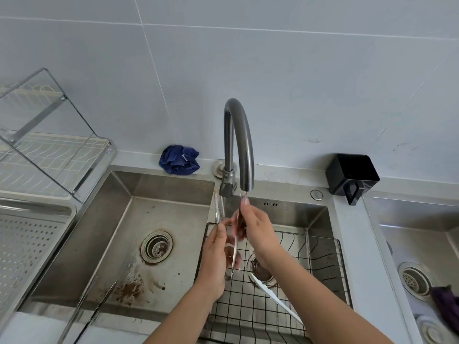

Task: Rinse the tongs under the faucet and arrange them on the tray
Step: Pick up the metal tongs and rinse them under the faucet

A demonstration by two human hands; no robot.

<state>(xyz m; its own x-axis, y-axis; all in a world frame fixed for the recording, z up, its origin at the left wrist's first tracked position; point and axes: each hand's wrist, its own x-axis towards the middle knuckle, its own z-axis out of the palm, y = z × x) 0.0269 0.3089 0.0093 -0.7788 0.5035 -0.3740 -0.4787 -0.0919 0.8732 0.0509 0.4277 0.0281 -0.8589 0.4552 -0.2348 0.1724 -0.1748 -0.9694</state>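
Metal tongs (234, 254) are held upright under the spout of the grey arched faucet (239, 145), over the right basin. One arm of the tongs (216, 207) sticks up to the left. My left hand (216, 259) grips the tongs low down. My right hand (258, 232) wraps the other arm, fingertips right at the spout. Water runs thinly over the fingers. A perforated steel tray (27, 242) lies at the far left. Another pair of long tongs (92, 309) leans in the left basin's front.
A black wire basket (320, 266) sits in the right basin with a white utensil (275, 299) in it. Left basin (154, 212) shows a drain and rust stains. Dish rack (49, 145) back left, blue cloth (179, 160) behind, black holder (352, 177) right, second sink (422, 244) far right.
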